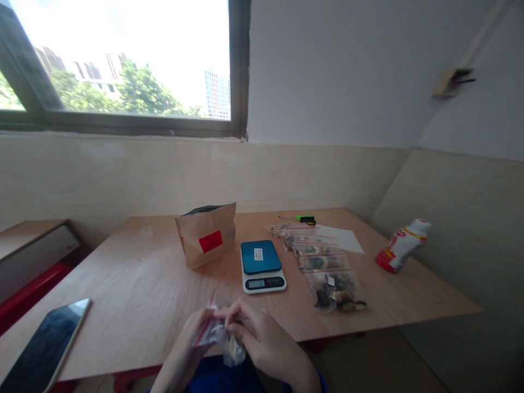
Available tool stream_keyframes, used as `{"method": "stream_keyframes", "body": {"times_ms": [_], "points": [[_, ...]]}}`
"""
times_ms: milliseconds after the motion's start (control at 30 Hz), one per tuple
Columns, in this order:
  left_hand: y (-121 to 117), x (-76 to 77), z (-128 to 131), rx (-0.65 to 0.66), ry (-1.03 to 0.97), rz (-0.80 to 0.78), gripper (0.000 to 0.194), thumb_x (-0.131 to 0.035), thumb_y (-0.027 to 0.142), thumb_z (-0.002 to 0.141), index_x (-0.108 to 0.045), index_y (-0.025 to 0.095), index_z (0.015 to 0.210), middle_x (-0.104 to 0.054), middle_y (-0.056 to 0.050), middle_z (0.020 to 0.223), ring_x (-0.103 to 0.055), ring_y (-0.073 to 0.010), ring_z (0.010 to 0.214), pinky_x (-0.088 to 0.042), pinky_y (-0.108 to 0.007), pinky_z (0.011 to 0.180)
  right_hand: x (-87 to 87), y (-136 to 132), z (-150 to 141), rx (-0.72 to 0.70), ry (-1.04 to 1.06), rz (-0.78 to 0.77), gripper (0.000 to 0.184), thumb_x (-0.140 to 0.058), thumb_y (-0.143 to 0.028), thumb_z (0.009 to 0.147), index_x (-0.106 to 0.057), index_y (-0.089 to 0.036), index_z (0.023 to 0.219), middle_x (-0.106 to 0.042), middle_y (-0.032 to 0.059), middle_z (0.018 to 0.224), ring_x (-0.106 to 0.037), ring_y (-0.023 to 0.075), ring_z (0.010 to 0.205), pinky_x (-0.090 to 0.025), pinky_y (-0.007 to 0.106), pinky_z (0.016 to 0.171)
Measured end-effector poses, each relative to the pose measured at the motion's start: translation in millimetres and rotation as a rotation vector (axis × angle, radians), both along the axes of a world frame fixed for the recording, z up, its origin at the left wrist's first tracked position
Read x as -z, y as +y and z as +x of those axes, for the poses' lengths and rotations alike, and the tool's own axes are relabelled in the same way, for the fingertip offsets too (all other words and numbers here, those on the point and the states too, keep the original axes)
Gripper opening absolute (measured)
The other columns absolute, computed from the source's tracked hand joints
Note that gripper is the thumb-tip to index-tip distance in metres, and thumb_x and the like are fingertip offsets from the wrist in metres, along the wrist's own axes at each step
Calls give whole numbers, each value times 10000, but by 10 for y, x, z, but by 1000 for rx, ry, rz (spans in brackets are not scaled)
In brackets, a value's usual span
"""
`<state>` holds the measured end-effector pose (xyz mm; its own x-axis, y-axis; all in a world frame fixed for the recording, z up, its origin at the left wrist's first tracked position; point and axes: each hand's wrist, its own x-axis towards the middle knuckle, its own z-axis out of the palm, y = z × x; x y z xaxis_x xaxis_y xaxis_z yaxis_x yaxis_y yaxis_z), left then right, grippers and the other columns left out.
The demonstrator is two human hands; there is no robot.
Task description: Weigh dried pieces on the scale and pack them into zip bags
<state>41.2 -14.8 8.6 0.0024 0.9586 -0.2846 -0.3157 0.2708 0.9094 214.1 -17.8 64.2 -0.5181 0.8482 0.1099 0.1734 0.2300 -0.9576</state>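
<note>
Both my hands meet at the table's near edge around a small clear zip bag (224,339) with a red seal strip and something pale inside. My left hand (192,341) pinches the bag's top left corner. My right hand (262,341) has its fingers curled on the bag's right side. Beyond them on the wooden table (135,284) stands a small digital scale (262,266) with a blue platform. A brown paper pouch (208,234) with a red label stands open to its left. A row of filled zip bags (325,267) lies right of the scale.
A phone (43,349) lies screen-up at the table's near left corner. A white and red bottle (401,245) lies tilted at the right edge. A green and black pen (305,219) and a white sheet (344,238) rest at the back. Walls close off the far and right sides.
</note>
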Motion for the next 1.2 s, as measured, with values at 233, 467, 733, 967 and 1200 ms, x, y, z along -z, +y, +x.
{"method": "stream_keyframes", "body": {"times_ms": [233, 467, 733, 967, 1200], "points": [[35, -133, -1, -140, 29, 93, 399, -790, 499, 552, -710, 175, 772, -695, -43, 754, -623, -214, 811, -513, -292, 752, 32, 46, 25, 101, 23, 52, 256, -463, -299, 945, -555, -222, 1172, -617, 64, 1228, -548, 176, 1201, -407, 319, 1038], [51, -72, 1, -81, 262, 319, 294, -731, 473, 674, -710, 190, 750, -702, -48, 756, -639, -221, 735, -531, -319, 764, 33, 73, -70, 252, -5, 225, 215, -461, -284, 947, -597, -231, 1105, -640, 36, 1123, -570, 162, 1100, -420, 295, 985], [28, -131, 90, -178, 512, 413, 251, -644, 442, 771, -672, 204, 700, -647, -24, 670, -590, -192, 682, -459, -254, 653, 169, 116, -258, 319, -139, 273, 104, -587, -186, 855, -601, -210, 956, -660, 31, 964, -600, 198, 950, -454, 311, 853], [38, -181, 178, -148, 547, 418, 299, -609, 436, 800, -606, 196, 621, -563, 3, 598, -526, -158, 608, -379, -239, 596, 283, 146, -242, 373, -177, 249, 84, -539, -224, 882, -587, -202, 816, -661, 31, 838, -621, 194, 850, -451, 287, 768], [56, -72, 211, -164, 419, 359, 368, -612, 480, 793, -529, 187, 587, -444, 27, 586, -437, -134, 598, -349, -230, 565, 242, 137, -229, 278, -127, 175, 150, -497, -251, 905, -631, -193, 871, -692, 35, 850, -644, 181, 840, -461, 269, 764]]}}
